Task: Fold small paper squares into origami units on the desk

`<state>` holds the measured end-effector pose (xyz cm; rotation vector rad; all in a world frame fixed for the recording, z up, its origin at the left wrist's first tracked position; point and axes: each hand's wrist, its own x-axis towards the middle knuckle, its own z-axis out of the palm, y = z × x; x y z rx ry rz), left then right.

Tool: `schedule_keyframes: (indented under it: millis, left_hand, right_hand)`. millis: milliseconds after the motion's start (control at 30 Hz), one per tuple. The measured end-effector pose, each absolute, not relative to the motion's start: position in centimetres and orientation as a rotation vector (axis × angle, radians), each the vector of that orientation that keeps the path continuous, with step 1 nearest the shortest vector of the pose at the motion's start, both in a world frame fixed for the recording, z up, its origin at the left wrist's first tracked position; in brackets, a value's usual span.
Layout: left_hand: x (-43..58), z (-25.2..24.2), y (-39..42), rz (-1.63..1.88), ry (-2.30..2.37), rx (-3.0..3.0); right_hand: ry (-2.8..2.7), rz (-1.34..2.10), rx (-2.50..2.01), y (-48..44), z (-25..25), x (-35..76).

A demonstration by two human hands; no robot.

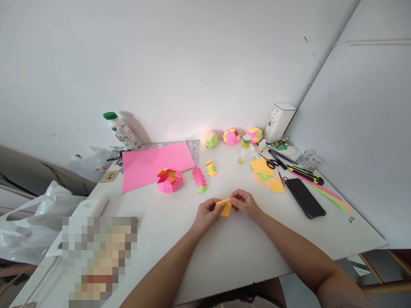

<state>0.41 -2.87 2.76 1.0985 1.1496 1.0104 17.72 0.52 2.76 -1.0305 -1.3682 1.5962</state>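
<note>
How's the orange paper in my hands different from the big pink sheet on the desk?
The orange paper is small; the pink sheet is far larger. The left hand holds the orange paper, with the right hand at its corner; the pink sheet lies on the desk. Both are brightly coloured.

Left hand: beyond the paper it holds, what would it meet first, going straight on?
Probably the right hand, its fingertips at the other side of the orange paper, though depth is unclear.

Paper balls (231,137) stood along the back edge of the desk (154,239), a phone (305,197) toward the right edge, and folded paper (225,209) nearer the front edge.
</note>
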Motion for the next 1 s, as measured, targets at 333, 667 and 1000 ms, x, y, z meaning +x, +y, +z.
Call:
schedule_keyframes:
  millis: [333, 667, 1000]
  left_hand:
    - [0.57, 2.59, -2.87, 0.99, 1.109, 1.077]
    - [0.6, 2.19, -2.76, 1.0, 1.08, 1.08]
    - [0.82, 2.75, -2.8, 1.002, 1.058, 1.109]
  right_hand:
    - [-1.48, 1.61, -1.057, 0.4, 2.32, 17.72]
    - [-1.502, 1.581, -1.086, 0.37, 2.28, 17.74]
    - [-1.499, 1.587, -1.116, 0.41, 2.29, 17.77]
